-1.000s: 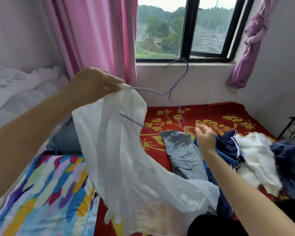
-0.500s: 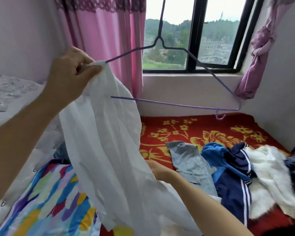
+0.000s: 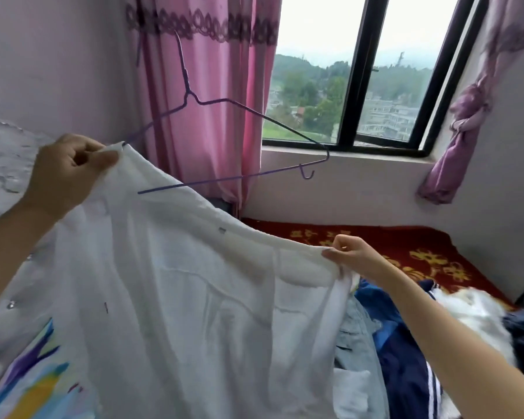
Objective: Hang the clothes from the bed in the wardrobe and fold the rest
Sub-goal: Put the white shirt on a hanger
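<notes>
Left hand clamps the white garment over one end of the wire hanger, whose free end juts rightward above the right hand, which pinches the cloth's far edge.

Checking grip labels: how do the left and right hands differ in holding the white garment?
The left hand is higher than the right hand. The left hand grips the white garment where the purple hanger meets it; the right hand pinches cloth alone. Both hold its upper edge.

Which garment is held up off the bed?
The thin white garment, pinched by left hand and right hand, purple hanger at its corner. Denim piece, blue jacket and fluffy white one lie on the bed.
</notes>
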`<move>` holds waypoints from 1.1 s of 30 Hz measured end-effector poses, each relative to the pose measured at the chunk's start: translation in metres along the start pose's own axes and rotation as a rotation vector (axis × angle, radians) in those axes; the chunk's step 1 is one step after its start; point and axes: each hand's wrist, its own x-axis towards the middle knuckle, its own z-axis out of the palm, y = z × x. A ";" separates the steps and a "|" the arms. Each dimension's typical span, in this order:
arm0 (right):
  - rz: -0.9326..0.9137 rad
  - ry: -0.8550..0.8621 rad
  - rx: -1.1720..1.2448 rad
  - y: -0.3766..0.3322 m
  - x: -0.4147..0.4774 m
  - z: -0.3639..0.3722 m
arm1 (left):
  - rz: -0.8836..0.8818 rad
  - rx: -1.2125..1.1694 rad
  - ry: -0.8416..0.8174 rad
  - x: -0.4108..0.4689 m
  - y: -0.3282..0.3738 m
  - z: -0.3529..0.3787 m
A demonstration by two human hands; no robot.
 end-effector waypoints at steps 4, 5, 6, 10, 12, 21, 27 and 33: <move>-0.036 0.115 -0.056 -0.026 0.005 -0.017 | -0.001 -0.178 -0.081 0.003 -0.017 0.001; -0.029 0.120 -0.071 -0.033 0.005 -0.021 | 0.017 -0.212 -0.100 0.003 -0.020 0.001; -0.020 0.116 -0.062 -0.040 0.006 -0.024 | 0.036 -0.231 -0.122 0.002 -0.023 0.000; 0.040 0.118 -0.030 -0.065 0.006 -0.044 | 0.096 -0.273 -0.235 -0.009 -0.024 0.001; 0.078 0.112 -0.077 -0.077 0.006 -0.049 | 0.090 -0.228 -0.243 -0.021 -0.021 0.006; 0.100 0.256 -0.014 -0.112 0.008 -0.039 | 0.465 0.017 -0.027 -0.074 0.022 0.050; 0.029 0.230 0.223 -0.148 -0.012 0.010 | 0.440 0.018 0.018 -0.092 0.047 0.072; -0.019 -0.316 -0.074 -0.152 -0.043 0.033 | 0.280 -0.052 0.179 -0.083 0.051 0.053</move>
